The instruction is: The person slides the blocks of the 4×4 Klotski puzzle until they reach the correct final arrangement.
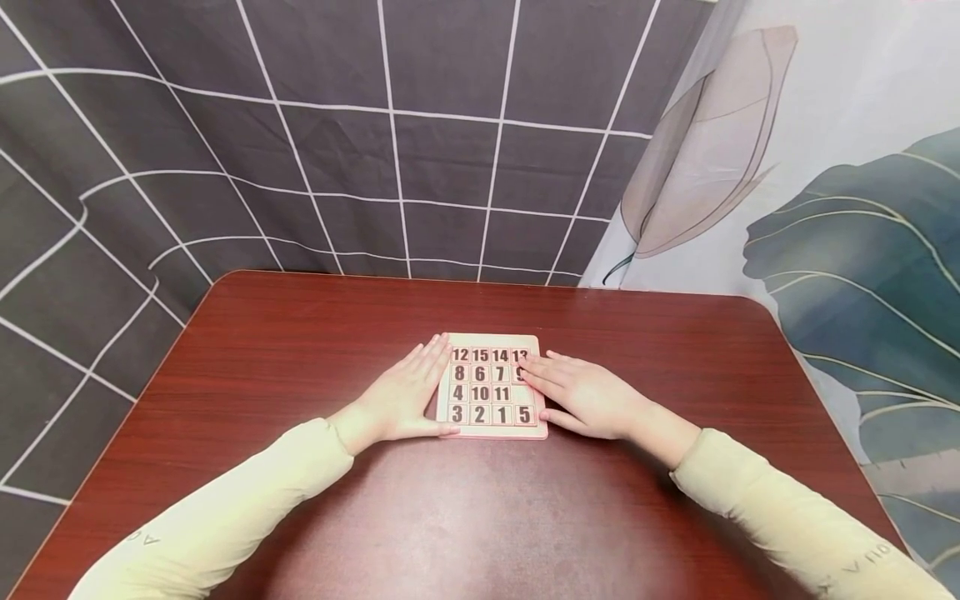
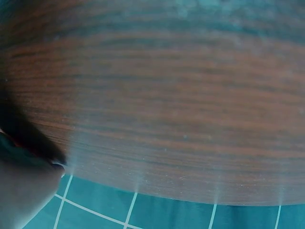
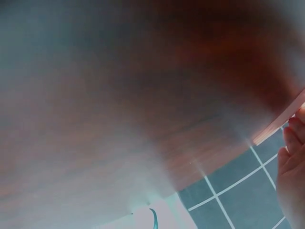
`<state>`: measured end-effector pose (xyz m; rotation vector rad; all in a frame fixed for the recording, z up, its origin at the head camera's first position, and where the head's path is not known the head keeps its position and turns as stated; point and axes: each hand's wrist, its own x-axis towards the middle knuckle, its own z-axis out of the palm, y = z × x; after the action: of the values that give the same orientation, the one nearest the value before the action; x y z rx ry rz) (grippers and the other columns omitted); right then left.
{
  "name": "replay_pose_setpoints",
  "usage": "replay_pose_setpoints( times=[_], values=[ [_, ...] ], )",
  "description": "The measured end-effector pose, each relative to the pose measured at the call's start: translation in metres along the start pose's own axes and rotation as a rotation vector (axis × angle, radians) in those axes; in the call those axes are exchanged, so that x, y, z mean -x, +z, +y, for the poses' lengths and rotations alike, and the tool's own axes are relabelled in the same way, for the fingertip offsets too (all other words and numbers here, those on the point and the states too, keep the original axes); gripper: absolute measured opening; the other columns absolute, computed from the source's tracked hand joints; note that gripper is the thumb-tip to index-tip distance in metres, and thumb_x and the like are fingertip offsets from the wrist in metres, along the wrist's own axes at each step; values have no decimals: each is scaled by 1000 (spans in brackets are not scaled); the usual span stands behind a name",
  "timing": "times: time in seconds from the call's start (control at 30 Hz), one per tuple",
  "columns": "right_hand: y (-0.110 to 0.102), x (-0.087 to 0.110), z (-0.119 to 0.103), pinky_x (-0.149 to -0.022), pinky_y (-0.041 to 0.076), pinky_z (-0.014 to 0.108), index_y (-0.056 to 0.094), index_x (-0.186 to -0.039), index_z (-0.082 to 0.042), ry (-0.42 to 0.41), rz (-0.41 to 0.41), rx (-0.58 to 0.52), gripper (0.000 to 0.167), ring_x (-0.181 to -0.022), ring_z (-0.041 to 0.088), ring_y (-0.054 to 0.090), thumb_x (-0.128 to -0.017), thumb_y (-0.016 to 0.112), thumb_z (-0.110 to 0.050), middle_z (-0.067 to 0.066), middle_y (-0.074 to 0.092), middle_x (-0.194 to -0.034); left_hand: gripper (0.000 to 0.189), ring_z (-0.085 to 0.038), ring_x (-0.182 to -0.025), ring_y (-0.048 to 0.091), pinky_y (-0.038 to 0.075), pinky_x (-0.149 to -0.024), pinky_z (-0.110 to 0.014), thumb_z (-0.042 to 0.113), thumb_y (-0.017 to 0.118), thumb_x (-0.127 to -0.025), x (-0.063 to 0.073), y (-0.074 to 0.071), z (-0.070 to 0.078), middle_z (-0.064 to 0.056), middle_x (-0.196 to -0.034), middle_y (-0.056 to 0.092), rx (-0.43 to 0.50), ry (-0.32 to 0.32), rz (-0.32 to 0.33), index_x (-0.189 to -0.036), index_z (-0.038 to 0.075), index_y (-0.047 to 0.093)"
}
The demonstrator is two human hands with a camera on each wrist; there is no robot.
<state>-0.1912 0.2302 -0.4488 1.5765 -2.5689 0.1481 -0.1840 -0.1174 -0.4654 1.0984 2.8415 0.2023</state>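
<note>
A cream sliding number puzzle lies flat on the table, its tiles in rows and columns with a bare slot to the right of tile 11. My left hand rests along its left edge, fingers straight at the upper left corner and thumb at the lower left one. From the right side, my right hand reaches over with straight fingertips on tile 9, partly covering it and tile 13; the thumb is at the right edge. In the right wrist view, the puzzle's side edge shows beside the fingers.
The dark red wooden table has rounded far corners. Behind it hangs a dark grey curtain with white grid lines. A pale curtain with leaf prints hangs at the right.
</note>
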Motion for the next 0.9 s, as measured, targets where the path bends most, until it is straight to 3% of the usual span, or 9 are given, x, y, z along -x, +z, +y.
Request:
replay_pose_setpoints(
  times=[0.3, 0.5, 0.9],
  values=[
    [1, 2, -2, -125, 42, 51, 57, -151, -1, -2, 9, -7, 64, -149, 29, 53, -100, 70, -37, 15, 55, -160, 122, -41, -165, 19, 23, -135, -52, 72, 66, -90, -1, 4, -2, -29, -175, 15, -7, 5, 8, -165, -11, 17],
    [0, 14, -15, -118, 47, 55, 57, -151, -1, -85, 68, -19, 65, -147, 28, 56, -98, 73, -37, 14, 57, -158, 121, -40, -165, 17, 22, -135, -51, 72, 65, -91, -1, 4, -2, -29, -175, 14, -3, -4, -5, -165, -11, 17],
    [3, 30, -30, -122, 44, 44, 57, -151, -3, -151, 61, -9, 66, -146, 23, 57, -99, 71, -39, 11, 60, -156, 119, -41, -164, 19, 24, -135, -50, 71, 65, -91, 1, -1, 1, -30, -174, 18, 0, 7, 10, -164, -12, 21]
  ],
)
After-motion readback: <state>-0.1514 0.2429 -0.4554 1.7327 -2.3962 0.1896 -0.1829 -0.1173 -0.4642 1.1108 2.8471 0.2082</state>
